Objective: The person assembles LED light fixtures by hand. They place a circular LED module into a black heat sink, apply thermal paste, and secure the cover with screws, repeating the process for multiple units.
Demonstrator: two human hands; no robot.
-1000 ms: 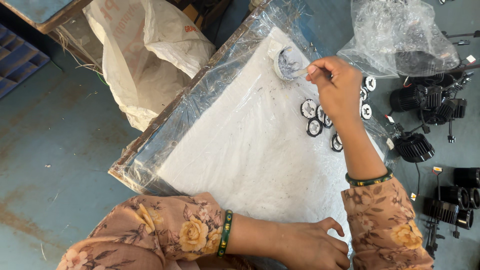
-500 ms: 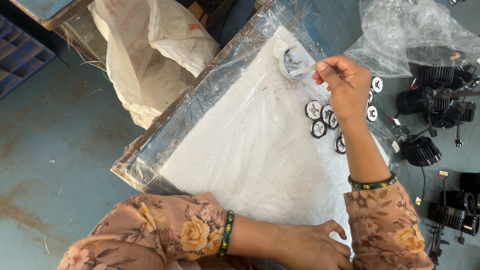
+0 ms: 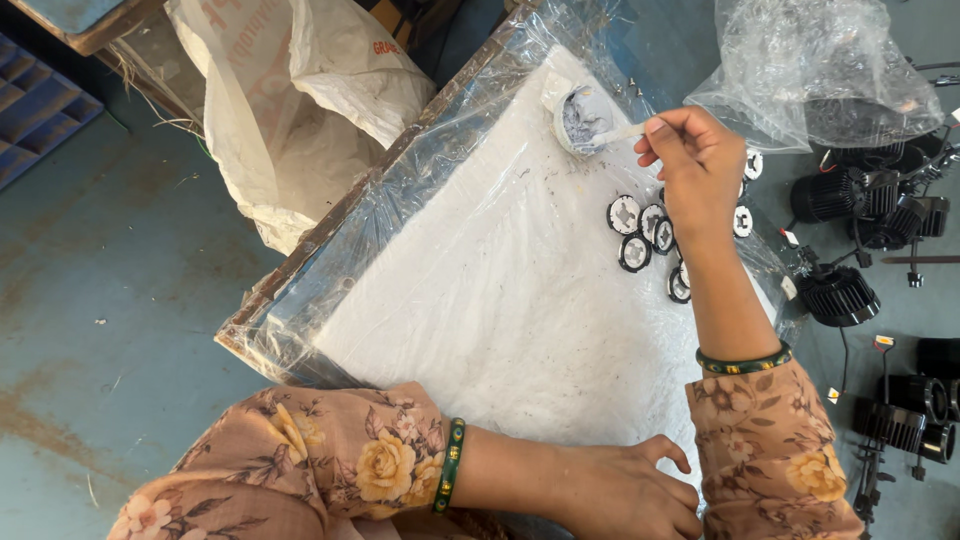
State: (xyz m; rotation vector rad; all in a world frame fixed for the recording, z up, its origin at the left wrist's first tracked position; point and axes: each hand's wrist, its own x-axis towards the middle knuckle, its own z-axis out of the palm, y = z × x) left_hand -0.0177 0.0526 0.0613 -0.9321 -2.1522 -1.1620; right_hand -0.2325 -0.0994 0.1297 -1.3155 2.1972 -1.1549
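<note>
STEP: right hand point(image 3: 700, 165) grasping thin white stick point(image 3: 622, 132), loading grey paste from small white cup point(image 3: 580, 117) | left hand point(image 3: 625, 490) resting loosely curled, nothing held, on white plastic-wrapped board point(image 3: 480, 300) | NEXT, likely: careful dab onto round black-rimmed discs point(image 3: 640, 232)

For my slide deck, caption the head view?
Right hand dips a stick into grey paste in a small cup.

Just one view here, a head-worn camera looking steeply down from above the person's own arms, so both sleeves come in from the bottom edge. It faces away from the body, over the plastic-wrapped board point(image 3: 480, 330). It sits fairly close: the left hand point(image 3: 625, 490) is partly cut off at the bottom, while the right hand point(image 3: 700, 165) sits upper middle. Past its fingers point(image 3: 660, 130) the frame reaches a small cup point(image 3: 580, 115); right of them, a clear bag point(image 3: 815, 65). No second view, so nothing overlaps.
</note>
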